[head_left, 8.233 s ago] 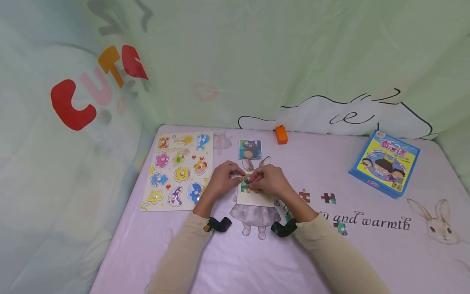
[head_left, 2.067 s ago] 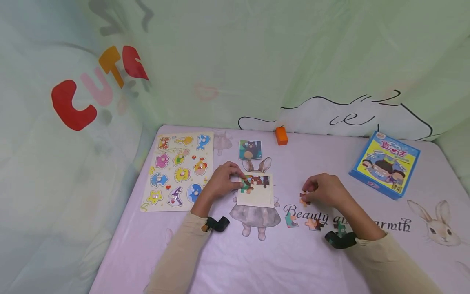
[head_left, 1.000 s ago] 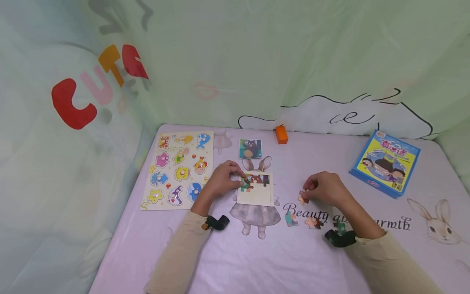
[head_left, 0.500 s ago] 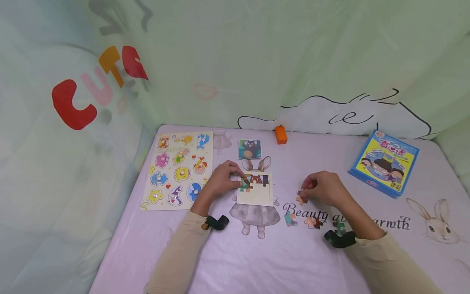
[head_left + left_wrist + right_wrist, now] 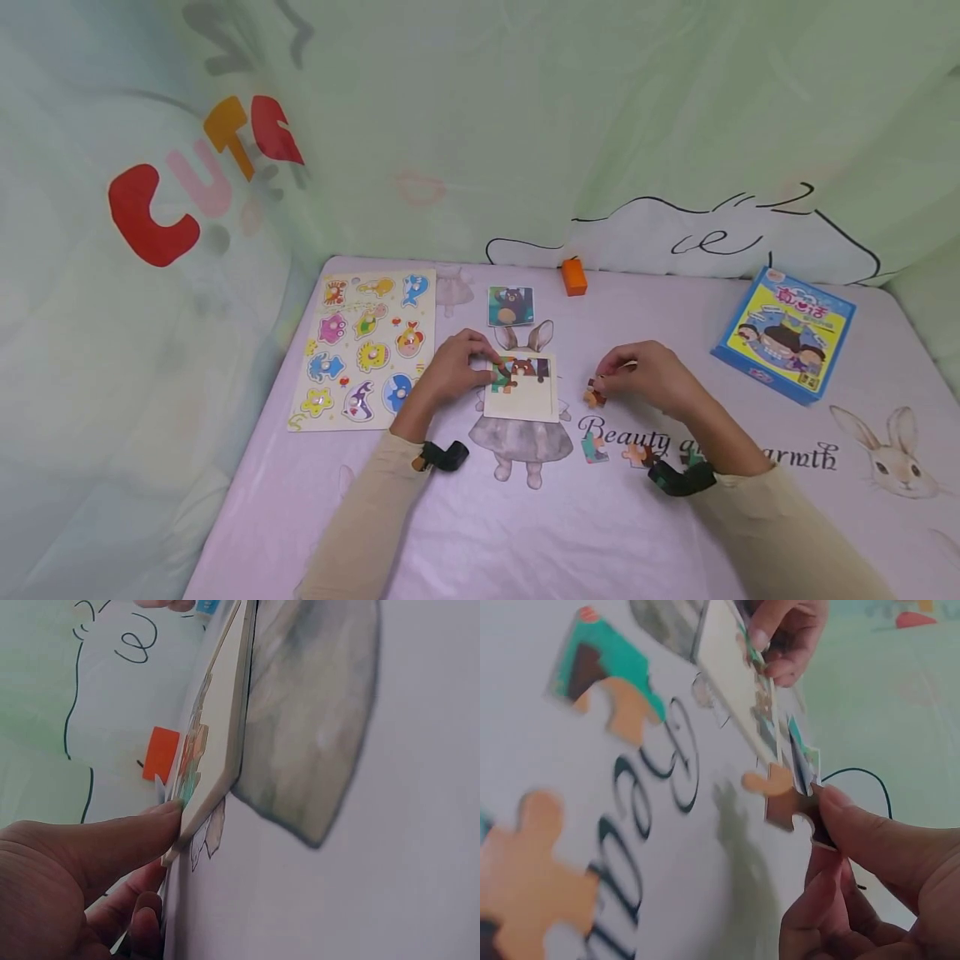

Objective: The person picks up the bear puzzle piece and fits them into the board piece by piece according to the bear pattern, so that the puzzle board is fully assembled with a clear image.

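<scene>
My right hand (image 5: 648, 379) pinches a brown and orange jigsaw piece (image 5: 595, 393) between thumb and fingers, raised above the cloth to the right of the puzzle board. Seen from the right wrist, the piece (image 5: 789, 799) is tilted, its orange knob towards the board. With thumb on top and fingers at the edge, my left hand (image 5: 455, 367) holds the left side of the cream puzzle board (image 5: 521, 407). Joined pieces (image 5: 522, 367) with a bear's head fill the board's upper part; its lower part shows bare. The left wrist view has the thumb (image 5: 139, 836) over the board's corner.
Loose jigsaw pieces lie right of the board, among them a teal one (image 5: 596, 448) and an orange-brown one (image 5: 639, 454). A bear picture card (image 5: 511, 307) and an orange block (image 5: 574, 277) lie behind. A sea-animal knob board (image 5: 387, 312) is left, a blue box (image 5: 786, 333) right.
Earlier both hands were at the board; the right hand then went right to a brown and orange piece, picked it up and now carries it left. The left hand stays on the board.
</scene>
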`<action>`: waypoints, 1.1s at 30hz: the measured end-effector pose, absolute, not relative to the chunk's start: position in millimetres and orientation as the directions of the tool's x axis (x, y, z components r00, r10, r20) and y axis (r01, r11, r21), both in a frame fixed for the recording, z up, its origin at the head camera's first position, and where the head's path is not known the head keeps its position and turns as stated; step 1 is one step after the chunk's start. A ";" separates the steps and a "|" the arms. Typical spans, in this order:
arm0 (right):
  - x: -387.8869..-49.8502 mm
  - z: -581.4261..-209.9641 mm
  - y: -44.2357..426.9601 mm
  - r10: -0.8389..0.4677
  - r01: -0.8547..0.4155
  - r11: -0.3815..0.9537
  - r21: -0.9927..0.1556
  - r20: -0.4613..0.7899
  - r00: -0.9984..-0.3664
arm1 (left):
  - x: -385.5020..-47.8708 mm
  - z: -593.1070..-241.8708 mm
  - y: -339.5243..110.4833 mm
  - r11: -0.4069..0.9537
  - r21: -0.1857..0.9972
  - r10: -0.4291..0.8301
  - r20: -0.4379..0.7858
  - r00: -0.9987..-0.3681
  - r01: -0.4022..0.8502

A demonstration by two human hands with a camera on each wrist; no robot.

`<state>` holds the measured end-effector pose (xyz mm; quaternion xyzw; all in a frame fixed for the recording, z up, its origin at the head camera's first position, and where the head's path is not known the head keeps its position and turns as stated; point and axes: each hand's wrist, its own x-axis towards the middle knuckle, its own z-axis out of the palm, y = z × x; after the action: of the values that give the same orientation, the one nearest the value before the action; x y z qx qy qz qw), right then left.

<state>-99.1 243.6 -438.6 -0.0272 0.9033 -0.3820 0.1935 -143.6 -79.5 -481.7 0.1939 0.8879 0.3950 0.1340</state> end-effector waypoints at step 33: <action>-125.9 -459.0 167.9 -0.195 0.229 0.553 -0.801 -0.392 -0.899 | -144.9 -482.9 -79.4 0.626 0.745 0.443 -0.098 -0.891 0.229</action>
<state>-125.9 167.9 -459.0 0.0099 0.8522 -0.4724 0.2247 -144.9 -79.4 -482.9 0.1886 0.8913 0.3888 0.1372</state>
